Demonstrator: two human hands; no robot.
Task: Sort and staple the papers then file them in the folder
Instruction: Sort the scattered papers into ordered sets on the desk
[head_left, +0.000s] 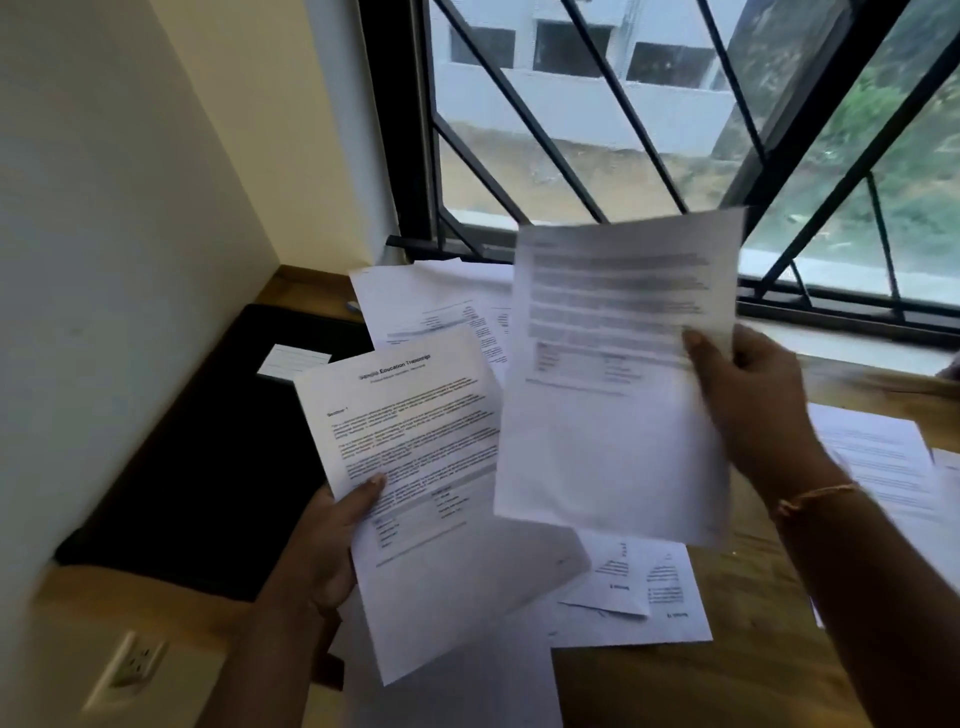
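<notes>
My left hand (324, 540) holds a printed sheet (441, 499) by its left edge, thumb on top, tilted above the desk. My right hand (748, 410) grips a second printed sheet (613, 384) by its right edge and lifts it higher, in front of the window; this sheet is blurred. More loose papers (436, 306) lie spread on the wooden desk (727, 675) under both sheets. A black folder (208, 467) with a white label lies flat on the desk at the left, against the wall. No stapler is visible.
A cream wall (130, 260) runs close along the left, with a power socket (132, 662) low down. A barred window (675, 130) stands behind the desk. Further sheets (883, 457) lie at the right edge, and others (649, 587) near the front.
</notes>
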